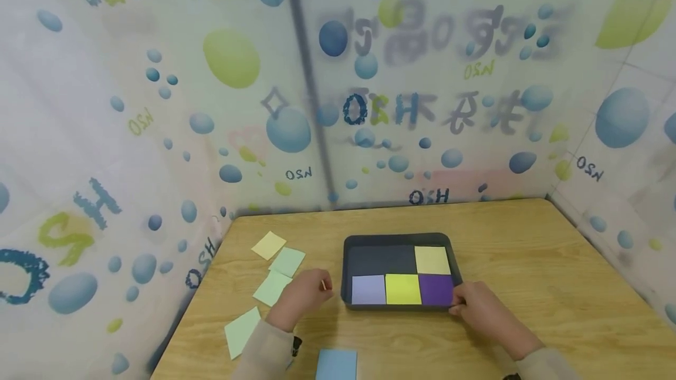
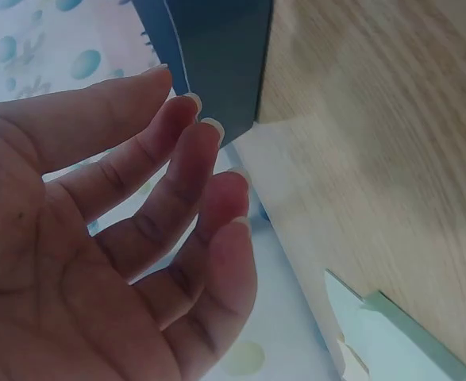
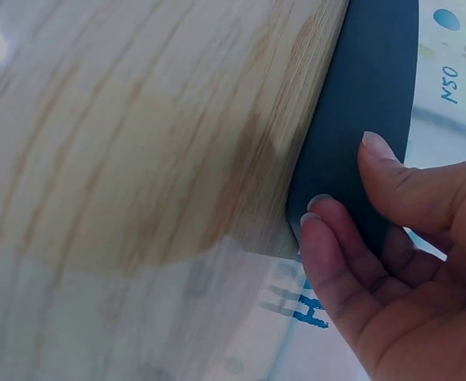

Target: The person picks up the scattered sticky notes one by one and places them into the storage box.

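A black tray (image 1: pixel 397 308) lies on the table with square paper pieces in it. Along its near side are a lavender square (image 1: pixel 368 290), a bright yellow square (image 1: pixel 403 289) and a purple square (image 1: pixel 436 289); a pale yellow square (image 1: pixel 431 260) sits at the far right. My right hand (image 1: pixel 477 308) grips the tray's near right corner, with the thumb (image 3: pixel 387 171) against its outer wall. Left of the tray and apart from it, my left hand (image 1: pixel 305 297) holds nothing; its fingers (image 2: pixel 189 171) are loosely bent in the left wrist view.
Left of the tray lie a pale yellow square (image 1: pixel 269 245) and several pale green squares (image 1: pixel 288 262). A blue square (image 1: pixel 337 363) is at the near edge of view. The wooden table (image 1: pixel 517 263) meets a patterned curtain (image 1: pixel 401 151) at its back and sides.
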Motion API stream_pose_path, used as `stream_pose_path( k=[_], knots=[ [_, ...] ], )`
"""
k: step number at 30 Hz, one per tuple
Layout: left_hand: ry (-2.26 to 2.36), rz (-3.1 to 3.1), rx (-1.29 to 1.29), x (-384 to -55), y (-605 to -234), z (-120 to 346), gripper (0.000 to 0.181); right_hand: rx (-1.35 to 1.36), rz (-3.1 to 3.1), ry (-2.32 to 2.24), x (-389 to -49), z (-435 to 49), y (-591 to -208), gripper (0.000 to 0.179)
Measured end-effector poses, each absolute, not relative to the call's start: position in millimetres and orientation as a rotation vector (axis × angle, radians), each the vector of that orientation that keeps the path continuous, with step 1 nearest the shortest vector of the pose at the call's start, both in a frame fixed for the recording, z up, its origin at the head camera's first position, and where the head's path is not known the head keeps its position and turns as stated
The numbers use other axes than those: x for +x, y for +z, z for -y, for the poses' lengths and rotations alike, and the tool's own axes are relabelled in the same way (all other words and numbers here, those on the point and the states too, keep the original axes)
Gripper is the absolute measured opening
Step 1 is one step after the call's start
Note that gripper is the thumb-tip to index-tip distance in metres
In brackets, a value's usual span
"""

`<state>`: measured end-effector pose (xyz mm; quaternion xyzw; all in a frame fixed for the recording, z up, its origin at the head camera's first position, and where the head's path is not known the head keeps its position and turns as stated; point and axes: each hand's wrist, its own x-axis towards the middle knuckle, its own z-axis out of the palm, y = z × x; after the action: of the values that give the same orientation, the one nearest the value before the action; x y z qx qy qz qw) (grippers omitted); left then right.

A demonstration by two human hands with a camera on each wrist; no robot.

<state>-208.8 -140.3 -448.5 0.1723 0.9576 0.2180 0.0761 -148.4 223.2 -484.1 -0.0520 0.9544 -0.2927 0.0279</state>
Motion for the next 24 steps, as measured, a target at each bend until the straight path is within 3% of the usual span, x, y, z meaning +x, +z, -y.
stream_pose_path(
  k=[13, 24],
  knots=[
    [0.696, -2.749, 0.648, -194, -451, 148, 0.005, -0.131, -2.941, -0.877, -149, -222, -484, 0.029],
    [0.625, -2.609, 0.750, -180, -460, 145, 0.010, -0.158, -2.944, -0.896, -149, -223, -485, 0.030]
  ],
)
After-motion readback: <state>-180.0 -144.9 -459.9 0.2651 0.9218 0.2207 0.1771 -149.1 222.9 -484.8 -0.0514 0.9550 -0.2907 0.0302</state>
